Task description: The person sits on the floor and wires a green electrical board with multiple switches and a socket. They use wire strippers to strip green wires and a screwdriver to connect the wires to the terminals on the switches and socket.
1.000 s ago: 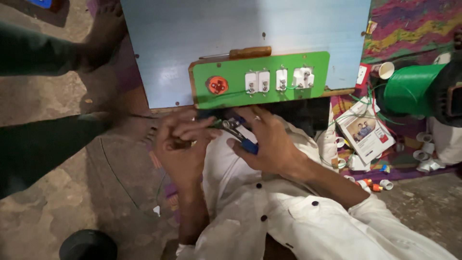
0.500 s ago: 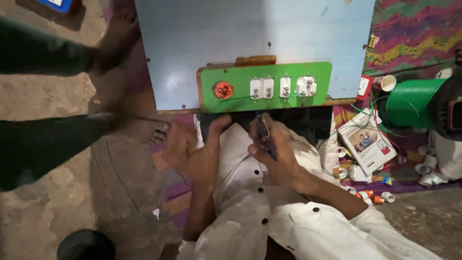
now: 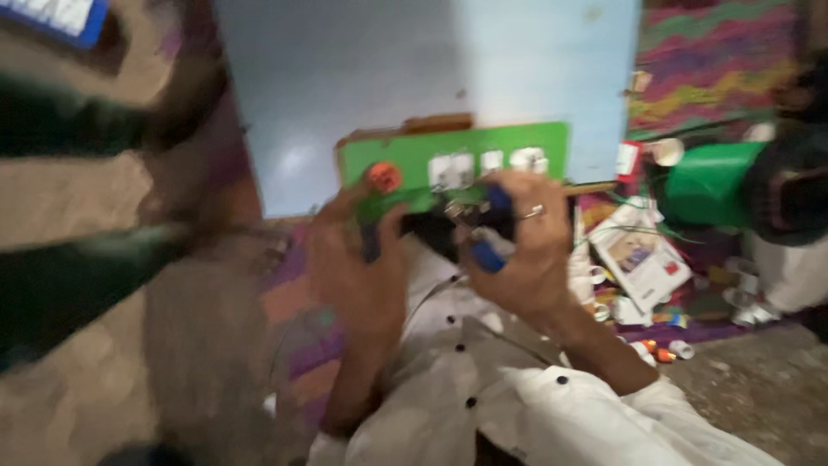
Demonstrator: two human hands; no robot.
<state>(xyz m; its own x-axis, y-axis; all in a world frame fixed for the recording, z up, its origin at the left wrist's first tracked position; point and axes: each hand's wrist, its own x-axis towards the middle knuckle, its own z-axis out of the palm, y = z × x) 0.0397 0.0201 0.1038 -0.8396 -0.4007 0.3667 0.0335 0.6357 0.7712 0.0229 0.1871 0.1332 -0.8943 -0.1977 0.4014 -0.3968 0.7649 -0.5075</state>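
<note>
While the right hand (image 3: pixel 517 250) grips a blue-handled tool (image 3: pixel 490 233), the left hand (image 3: pixel 358 267) closes on a dark object beneath a green switch panel (image 3: pixel 453 164); motion blur hides finer detail.

A green switch panel (image 3: pixel 448 160) stands upright against a pale blue board, long side level. It carries a round orange-red knob at its left end and a row of white switches along the middle. A blue-handled tool (image 3: pixel 492 233), blurred, is gripped in the right hand (image 3: pixel 517 250) just below the panel's lower edge. The left hand (image 3: pixel 358 259) overlaps the panel's lower left corner.
</note>
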